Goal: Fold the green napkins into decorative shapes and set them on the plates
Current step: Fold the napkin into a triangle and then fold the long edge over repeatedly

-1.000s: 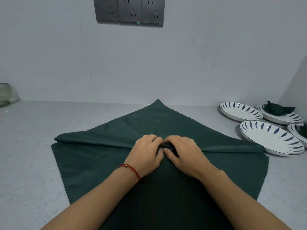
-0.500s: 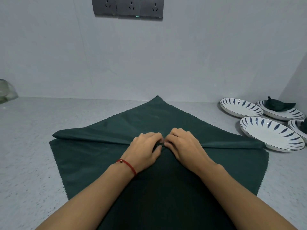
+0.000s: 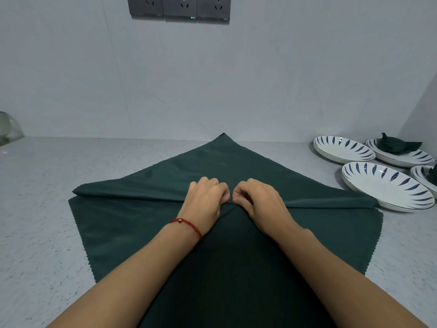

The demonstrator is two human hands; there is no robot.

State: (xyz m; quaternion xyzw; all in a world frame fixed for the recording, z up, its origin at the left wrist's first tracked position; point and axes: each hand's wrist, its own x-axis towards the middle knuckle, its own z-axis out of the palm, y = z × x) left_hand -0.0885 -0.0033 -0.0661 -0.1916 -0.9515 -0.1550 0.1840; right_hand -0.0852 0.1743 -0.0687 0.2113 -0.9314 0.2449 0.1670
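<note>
Grey speckled counter (image 3: 42,209): green napkin (image 3: 132,223) spread flat; 4 plates (image 3: 387,185) right.

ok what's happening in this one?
A person is folding a green napkin spread on the counter. The left hand and right hand pinch its folded edge at the middle. At the right, two plates already hold folded napkins; two empty plates sit beside them.

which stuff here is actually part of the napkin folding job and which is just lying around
Part of the job:
- big green napkin, pinched at its fold by left hand and right hand
- near empty plate and far empty plate
- folded napkin on the back plate
- edge plate, cut off by the frame

Lying about:
- wall sockets
- clear bag
</note>
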